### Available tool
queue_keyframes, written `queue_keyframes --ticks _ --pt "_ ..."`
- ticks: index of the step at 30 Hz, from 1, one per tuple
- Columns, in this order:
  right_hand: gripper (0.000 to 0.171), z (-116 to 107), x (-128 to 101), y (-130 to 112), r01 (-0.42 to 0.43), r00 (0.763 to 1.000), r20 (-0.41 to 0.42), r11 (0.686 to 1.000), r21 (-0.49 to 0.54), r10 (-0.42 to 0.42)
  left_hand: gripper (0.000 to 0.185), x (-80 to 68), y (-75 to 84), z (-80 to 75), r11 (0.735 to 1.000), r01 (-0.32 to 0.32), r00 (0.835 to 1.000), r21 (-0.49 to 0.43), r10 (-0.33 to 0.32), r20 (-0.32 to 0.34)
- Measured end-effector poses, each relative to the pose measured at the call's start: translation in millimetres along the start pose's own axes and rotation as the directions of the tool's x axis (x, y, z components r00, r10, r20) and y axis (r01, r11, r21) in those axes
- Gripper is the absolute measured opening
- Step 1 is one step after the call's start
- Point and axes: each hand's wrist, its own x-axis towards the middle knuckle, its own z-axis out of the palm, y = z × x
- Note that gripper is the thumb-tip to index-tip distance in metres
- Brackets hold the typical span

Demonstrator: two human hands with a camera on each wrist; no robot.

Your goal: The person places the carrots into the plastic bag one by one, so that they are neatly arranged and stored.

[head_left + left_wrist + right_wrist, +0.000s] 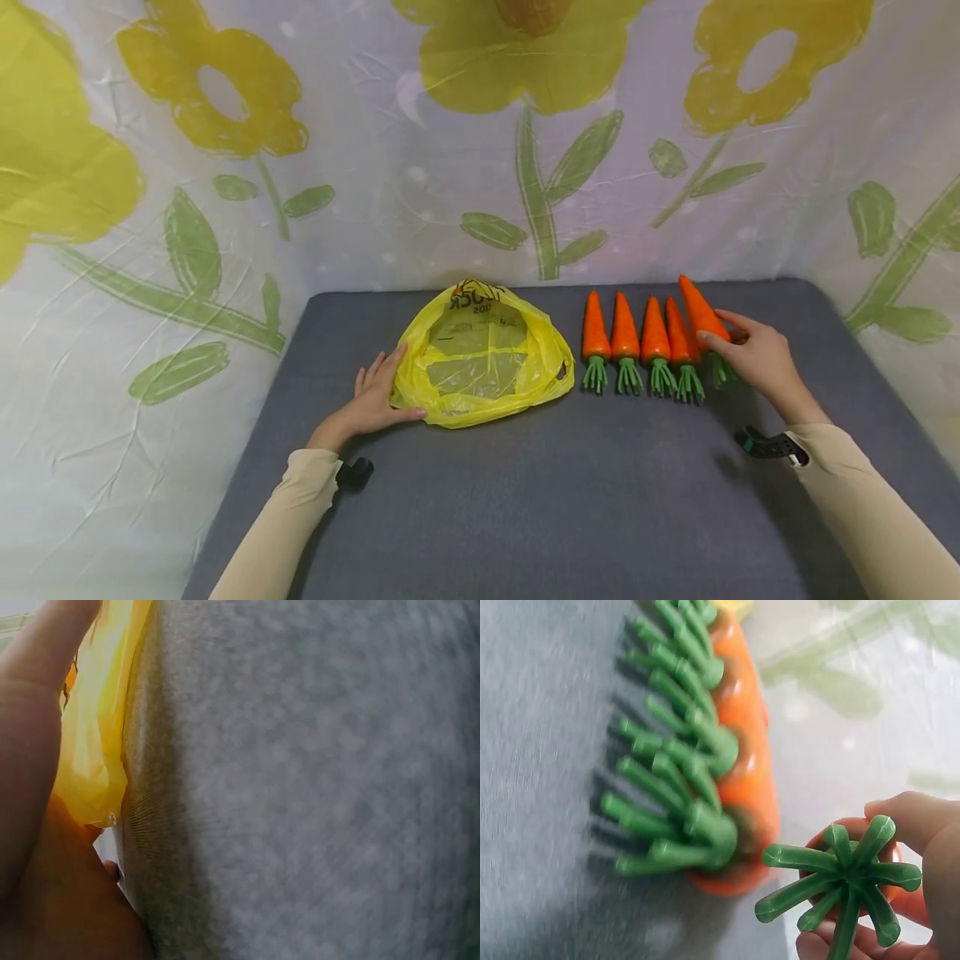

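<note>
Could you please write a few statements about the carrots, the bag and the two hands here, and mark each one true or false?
1. Five toy carrots are on the grey table. True.
2. The right hand holds the rightmost carrot. True; the right wrist view shows its fingers around it.
3. The yellow plastic bag lies to the right of the carrots. False; it lies to their left.
4. The left hand rests at the bag's edge. True.
5. One carrot is already inside the bag. False; none shows in it.
6. The carrots' green tops point away from the person. False; they point toward the person.
</note>
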Motion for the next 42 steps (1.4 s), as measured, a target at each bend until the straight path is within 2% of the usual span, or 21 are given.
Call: queue_keyframes --ticks 16,27,34,42 --pt "0.07 11 -4 -45 0.041 0.999 0.024 0.999 0.033 -0.041 0.115 0.2 -0.6 2.0 1.0 -0.019 1.0 -0.02 0.019 0.01" --pt "0.067 28 -8 -78 0.092 0.991 0.089 0.995 0.048 -0.096 0.111 -2.0 -2.3 1.1 0.999 -0.033 0.999 -0.027 0.033 -0.014" --pt "0.063 42 -8 -96 0.137 0.983 0.117 0.988 0.067 -0.144 0.11 -1.7 -4.5 0.6 0.999 -0.032 0.999 -0.028 0.032 0.0" --pt "0.061 56 -6 -108 0.17 0.972 0.151 0.982 0.086 -0.182 0.108 0.1 -6.2 -0.7 0.999 -0.041 0.999 -0.028 0.041 -0.003"
